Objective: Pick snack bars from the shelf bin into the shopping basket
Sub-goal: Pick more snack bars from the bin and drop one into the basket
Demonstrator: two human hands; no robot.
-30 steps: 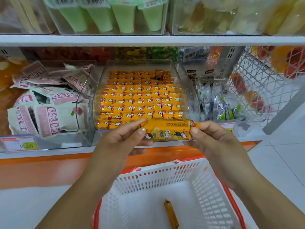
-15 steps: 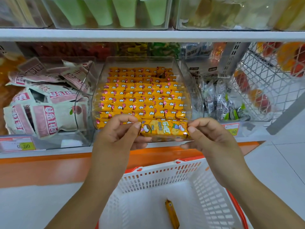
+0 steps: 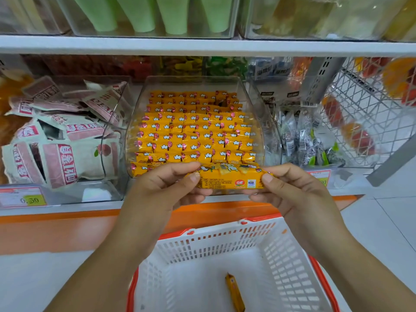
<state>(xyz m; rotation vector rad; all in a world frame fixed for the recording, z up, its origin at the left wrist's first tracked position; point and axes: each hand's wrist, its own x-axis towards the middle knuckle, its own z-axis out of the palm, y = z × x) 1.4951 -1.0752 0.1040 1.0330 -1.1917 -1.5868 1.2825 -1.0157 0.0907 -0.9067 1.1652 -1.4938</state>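
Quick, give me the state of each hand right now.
Left hand: pinching the left end of the yellow snack bar.
Right hand: pinching the right end of the same bar.

snack bar (image 3: pixel 227 180) ends: under left grip (image 3: pixel 162 190), right grip (image 3: pixel 290 192) | basket (image 3: pixel 213 242) near side: cropped

Left hand (image 3: pixel 164 188), right hand (image 3: pixel 292 192) each pinch snack bar (image 3: pixel 227 180) end; forearms converging.

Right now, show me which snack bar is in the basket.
The lone snack bar on the shopping basket floor; a second bar is held between left hand and right hand, the rest fill the shelf bin.
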